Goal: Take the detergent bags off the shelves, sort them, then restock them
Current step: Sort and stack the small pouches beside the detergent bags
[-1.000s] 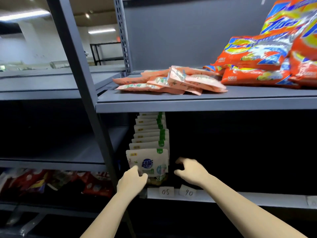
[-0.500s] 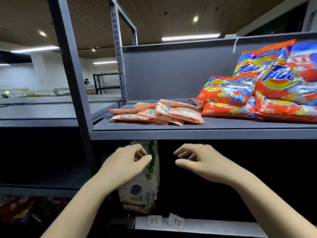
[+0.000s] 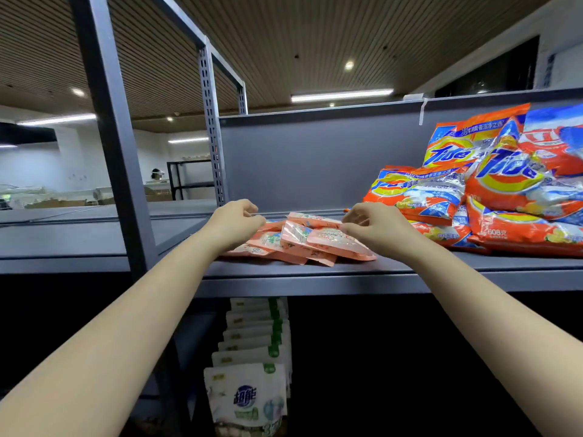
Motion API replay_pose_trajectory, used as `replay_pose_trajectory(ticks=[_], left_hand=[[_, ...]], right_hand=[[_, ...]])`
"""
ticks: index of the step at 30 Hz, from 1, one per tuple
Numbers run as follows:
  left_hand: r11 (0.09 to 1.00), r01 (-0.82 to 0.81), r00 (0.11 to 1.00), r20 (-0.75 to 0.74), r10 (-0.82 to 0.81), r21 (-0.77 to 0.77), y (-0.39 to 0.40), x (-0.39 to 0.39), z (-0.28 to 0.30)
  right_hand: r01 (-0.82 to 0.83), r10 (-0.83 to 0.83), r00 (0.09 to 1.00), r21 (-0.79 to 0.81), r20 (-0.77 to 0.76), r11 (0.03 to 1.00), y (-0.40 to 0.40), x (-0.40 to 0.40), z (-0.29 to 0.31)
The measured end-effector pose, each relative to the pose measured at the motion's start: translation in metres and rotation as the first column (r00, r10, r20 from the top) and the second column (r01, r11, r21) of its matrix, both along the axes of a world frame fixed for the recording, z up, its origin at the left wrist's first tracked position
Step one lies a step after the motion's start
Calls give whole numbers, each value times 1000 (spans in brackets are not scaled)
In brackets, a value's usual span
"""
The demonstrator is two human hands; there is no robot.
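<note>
Grey metal shelving fills the view, under a slatted ceiling with strip lights. On the upper shelf, near its front edge, lies a loose heap of small pink plastic detergent sachets, overlapping each other and flat on the board. To the right of them, well apart from the hands, big orange Tide detergent bags are piled and lean against the grey back panel. Below, on the lower shelf, a row of white pouches with green tops stands upright one behind another, so they look already ordered.

The left hand has its fingers curled at the left end of the pink heap, and the right hand has its fingers curled at the right end. They are apart, one at each side. I cannot tell if they already pinch a sachet or only touch. I think the hands come from both sides because the heap is loose and must be gathered together before lifting.
</note>
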State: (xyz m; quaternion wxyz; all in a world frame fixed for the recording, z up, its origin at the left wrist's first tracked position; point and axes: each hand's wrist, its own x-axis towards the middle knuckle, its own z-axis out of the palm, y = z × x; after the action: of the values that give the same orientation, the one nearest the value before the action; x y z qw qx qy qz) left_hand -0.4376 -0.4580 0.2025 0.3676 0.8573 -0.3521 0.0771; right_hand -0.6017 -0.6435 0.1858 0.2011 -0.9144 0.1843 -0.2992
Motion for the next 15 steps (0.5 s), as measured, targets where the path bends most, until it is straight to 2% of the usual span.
replay_pose_trajectory(ticks=[4, 10, 15], left_hand=[[998, 50, 998, -29, -49, 49, -29, 23, 9], [946, 152, 988, -63, -140, 287, -72, 45, 7], [888, 125, 992, -31, -124, 442, -79, 67, -1]], right_hand=[[82, -86, 993, -54, -79, 995, -24, 28, 5], [154, -170, 943, -79, -287, 985, -55, 70, -2], [202, -234, 918, -133, -320, 970, -69, 89, -8]])
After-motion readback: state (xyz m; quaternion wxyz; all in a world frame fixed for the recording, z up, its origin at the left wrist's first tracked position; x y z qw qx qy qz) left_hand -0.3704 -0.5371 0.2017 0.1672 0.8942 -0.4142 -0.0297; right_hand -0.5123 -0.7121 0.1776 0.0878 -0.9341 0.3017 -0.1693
